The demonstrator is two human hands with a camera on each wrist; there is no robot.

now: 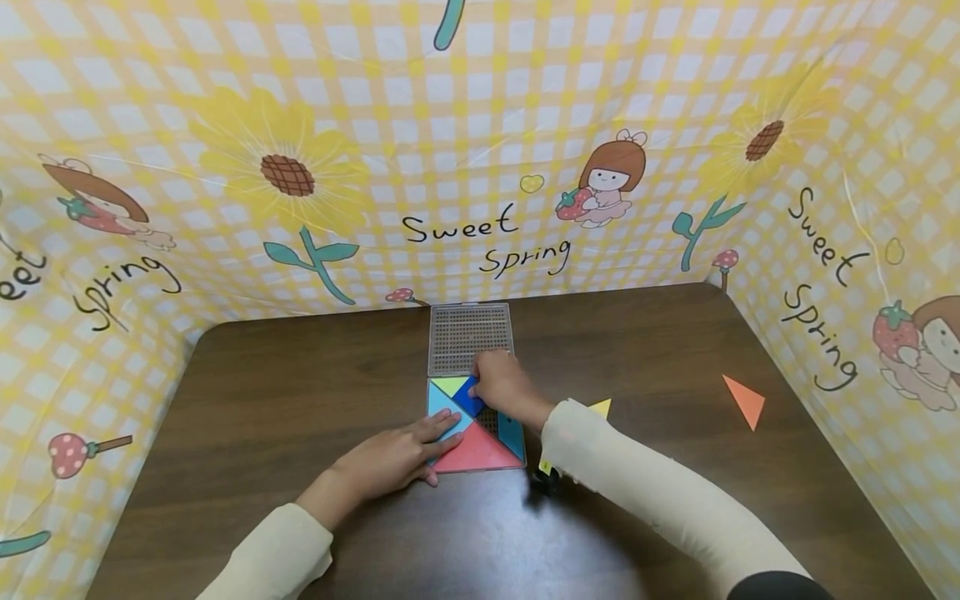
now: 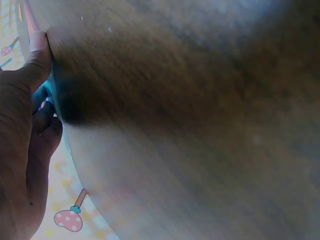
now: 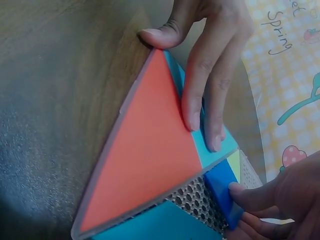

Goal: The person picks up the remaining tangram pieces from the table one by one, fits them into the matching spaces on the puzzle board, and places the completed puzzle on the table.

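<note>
A square tangram case (image 1: 487, 420) lies on the table with its mesh floor partly showing. My right hand (image 1: 510, 387) pinches a dark blue tangram piece (image 3: 220, 187) at the case's right part, thumb on its top face. Stretched fingers of my left hand (image 1: 390, 458) rest on the light blue triangle (image 1: 441, 407) and the red triangle (image 1: 483, 452). The left thumb touches the case's near corner in the right wrist view. A light green piece (image 1: 448, 384) sits at the far edge, and a teal piece (image 1: 512, 437) lies along the right side.
The mesh-patterned lid (image 1: 465, 329) lies unfolded behind the case. A yellow triangle (image 1: 602, 407) and a small black object (image 1: 543, 481) are partly hidden by the right sleeve. Farther right lies an orange triangle (image 1: 746, 403). Checked cloth (image 1: 450, 167) surrounds the table's back and sides.
</note>
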